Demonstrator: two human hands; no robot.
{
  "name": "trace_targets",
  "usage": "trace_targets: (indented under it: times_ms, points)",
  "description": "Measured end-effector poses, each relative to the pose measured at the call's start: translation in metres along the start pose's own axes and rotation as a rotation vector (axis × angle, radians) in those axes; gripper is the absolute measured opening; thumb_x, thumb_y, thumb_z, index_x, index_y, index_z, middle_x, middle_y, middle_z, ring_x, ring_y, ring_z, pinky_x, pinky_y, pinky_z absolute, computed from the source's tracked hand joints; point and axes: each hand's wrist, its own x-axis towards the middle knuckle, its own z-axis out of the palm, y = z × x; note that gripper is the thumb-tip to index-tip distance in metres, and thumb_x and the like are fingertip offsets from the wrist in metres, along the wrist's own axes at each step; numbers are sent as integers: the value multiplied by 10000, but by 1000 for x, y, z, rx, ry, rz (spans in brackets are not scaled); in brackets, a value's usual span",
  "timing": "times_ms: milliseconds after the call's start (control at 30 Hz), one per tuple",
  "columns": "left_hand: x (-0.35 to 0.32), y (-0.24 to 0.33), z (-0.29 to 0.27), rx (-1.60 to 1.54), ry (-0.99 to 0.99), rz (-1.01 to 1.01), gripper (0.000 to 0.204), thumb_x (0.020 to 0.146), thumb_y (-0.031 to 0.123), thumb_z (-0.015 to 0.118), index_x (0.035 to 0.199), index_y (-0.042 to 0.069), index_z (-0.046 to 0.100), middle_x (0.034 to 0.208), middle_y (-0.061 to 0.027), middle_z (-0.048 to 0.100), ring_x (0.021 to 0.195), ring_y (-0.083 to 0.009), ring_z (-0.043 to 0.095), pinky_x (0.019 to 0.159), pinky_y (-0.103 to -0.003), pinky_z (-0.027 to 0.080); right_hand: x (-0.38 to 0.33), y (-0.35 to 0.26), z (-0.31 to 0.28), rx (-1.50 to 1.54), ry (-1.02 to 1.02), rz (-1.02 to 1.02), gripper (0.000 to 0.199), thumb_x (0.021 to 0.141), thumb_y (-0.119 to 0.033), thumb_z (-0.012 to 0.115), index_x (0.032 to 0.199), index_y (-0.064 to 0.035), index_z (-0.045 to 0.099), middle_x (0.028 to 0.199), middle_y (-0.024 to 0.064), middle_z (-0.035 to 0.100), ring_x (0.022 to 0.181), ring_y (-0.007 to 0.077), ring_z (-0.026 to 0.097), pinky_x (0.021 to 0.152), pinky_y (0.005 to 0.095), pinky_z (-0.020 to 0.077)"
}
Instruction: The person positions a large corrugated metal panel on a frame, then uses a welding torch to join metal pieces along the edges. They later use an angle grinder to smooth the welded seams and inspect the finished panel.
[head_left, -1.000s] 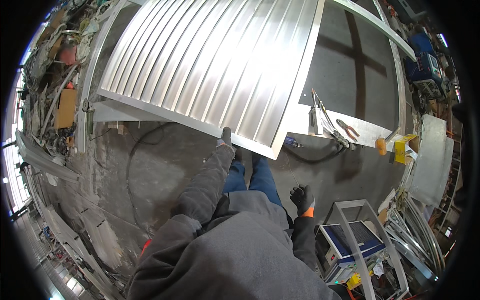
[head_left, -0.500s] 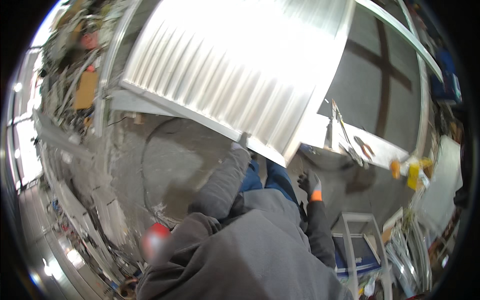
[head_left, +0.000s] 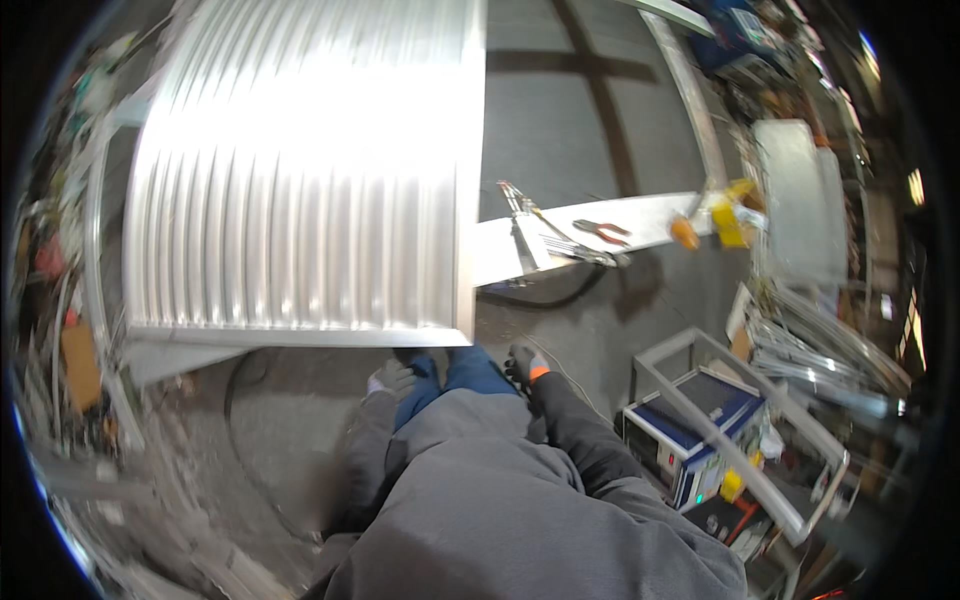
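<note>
A big ribbed metal panel, shiny silver with a plain flat rim, lies ahead of me and reaches past the top of the view. My left hand, in a grey glove, hangs just short of its near rim, apart from it, fingers loosely bent and nothing visible in them. Right of the panel's near corner is my right hand, in a dark glove with an orange cuff. Its fingers are slightly curled and appear to hold nothing. Part of both palms is hidden.
A white board right of the panel carries red-handled pliers and a welding-type clamp with cable. At lower right, a metal frame stands over a blue-and-white machine. Dark hose crosses the floor at left.
My view has turned right, so the panel now appears squarer and further left. My left hand has come off the panel's near rim and drawn back towards me. My right hand stays low.
</note>
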Motion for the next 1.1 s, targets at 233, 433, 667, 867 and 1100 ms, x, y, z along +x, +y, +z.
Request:
trace_targets:
  times_ms: [233,433,667,867,1100]
  points:
    - [40,16,-27,233,103,3,490,1010,411,494,1319,32,530,1311,-240,609,1112,-410,653,884,-526,559,-32,102,-15,241,150,-34,556,938,-436,541,1281,1,546,1140,197,675,911,317,681,698,428,513]
    - [42,21,-43,-56,-135,-138,309,954,291,556,694,124,570,683,-57,627,601,-239,627,535,-366,544,12,148,-96,229,458,-183,508,924,-482,613,1207,-61,608,937,116,681,799,274,688,635,404,520]
    - [-43,-14,-6,456,456,153,263,943,338,592,919,87,665,785,-103,666,656,-284,654,612,-380,559,87,26,-374,122,1201,-568,342,1003,-272,601,1264,-51,598,1205,240,676,1060,381,640,938,438,493]
    - [-70,-118,45,1668,554,330,292,981,272,547,759,89,600,658,-62,556,598,-248,555,582,-392,483,83,-162,-558,-351,1190,-616,622,906,-324,664,1483,-195,472,1368,221,573,1243,432,557,1055,490,463]
    - [-72,-187,100,1773,365,378,225,956,212,562,866,43,679,897,-191,716,842,-361,691,750,-455,530,99,-274,-630,-505,1379,-526,735,877,-545,671,1470,-158,474,1427,184,550,1277,403,552,1064,471,458]
